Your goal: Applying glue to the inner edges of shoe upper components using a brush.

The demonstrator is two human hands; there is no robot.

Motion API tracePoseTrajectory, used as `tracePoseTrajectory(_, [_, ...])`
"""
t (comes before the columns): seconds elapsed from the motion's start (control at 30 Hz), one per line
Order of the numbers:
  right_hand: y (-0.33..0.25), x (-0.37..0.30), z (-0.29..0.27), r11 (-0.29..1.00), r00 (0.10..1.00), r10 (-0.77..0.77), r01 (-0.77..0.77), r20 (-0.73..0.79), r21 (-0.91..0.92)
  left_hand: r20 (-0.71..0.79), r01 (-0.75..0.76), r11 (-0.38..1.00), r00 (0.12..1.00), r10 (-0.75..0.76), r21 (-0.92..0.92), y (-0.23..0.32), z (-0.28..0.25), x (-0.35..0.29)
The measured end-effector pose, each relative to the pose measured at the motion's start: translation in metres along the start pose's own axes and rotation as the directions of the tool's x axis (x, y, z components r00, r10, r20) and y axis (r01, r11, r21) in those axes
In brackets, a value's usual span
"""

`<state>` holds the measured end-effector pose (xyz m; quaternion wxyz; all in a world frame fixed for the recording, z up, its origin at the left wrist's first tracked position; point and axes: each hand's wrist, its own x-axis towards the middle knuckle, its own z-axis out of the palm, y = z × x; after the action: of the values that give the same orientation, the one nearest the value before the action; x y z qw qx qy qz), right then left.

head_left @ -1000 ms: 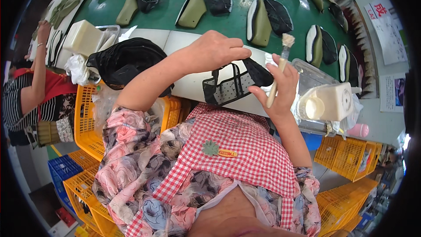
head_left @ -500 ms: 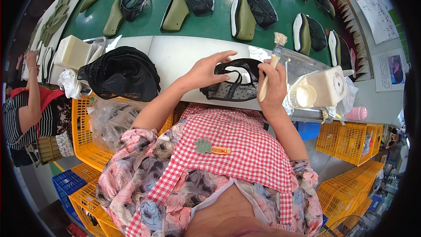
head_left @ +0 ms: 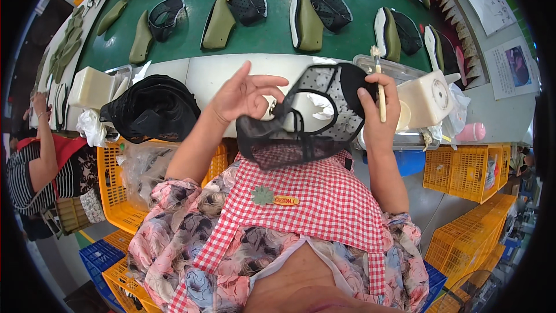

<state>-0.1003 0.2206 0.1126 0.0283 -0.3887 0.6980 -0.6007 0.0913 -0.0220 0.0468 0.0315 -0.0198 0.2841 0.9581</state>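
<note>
A black mesh shoe upper with dotted netting and a solid black end hangs over the table's front edge. Its side nearest me looks blurred. My right hand grips the solid end, and between its fingers a wooden-handled brush stands bristles up. My left hand is beside the upper's left part, thumb and index finger stretched apart and the other fingers partly bent. To its left lies a pile of black shoe uppers. Right of my right hand are a cream cup and a cream plastic container.
Across the green conveyor belt stand several olive shoe lasts paired with black uppers. A clear plastic tray sits under the cream container. Yellow crates stand below the table on both sides. At far left another person's arm shows.
The upper has come up off the table and toward me, now opened wider. My right hand moved slightly right with the brush. The lasts on the belt have shifted left.
</note>
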Motion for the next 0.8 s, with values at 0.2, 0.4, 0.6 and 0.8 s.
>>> tracePoseTrajectory(0.2, [0.026, -0.043, 0.002, 0.951, 0.959, 0.281, -0.284, 0.043, 0.126, 0.052, -0.059, 0.858, 0.998, 0.038, 0.510, -0.077, 0.016, 0.039])
tracePoseTrajectory(0.4, [0.035, -0.056, -0.003, 0.956, 0.962, 0.274, -0.272, -0.009, 0.113, 0.167, -0.238, 0.755, 0.971, 0.170, 0.611, -0.075, 0.028, 0.079])
tracePoseTrajectory(0.6, [0.040, -0.072, -0.024, 0.947, 0.946, 0.318, -0.314, -0.059, 0.068, -0.024, 0.033, 0.927, 0.999, -0.026, 0.373, -0.096, 0.009, 0.097])
tracePoseTrajectory(0.8, [0.048, -0.088, -0.033, 0.967, 0.963, 0.255, -0.254, -0.082, 0.031, 0.118, -0.044, 0.880, 0.993, -0.014, 0.473, -0.094, 0.030, 0.093])
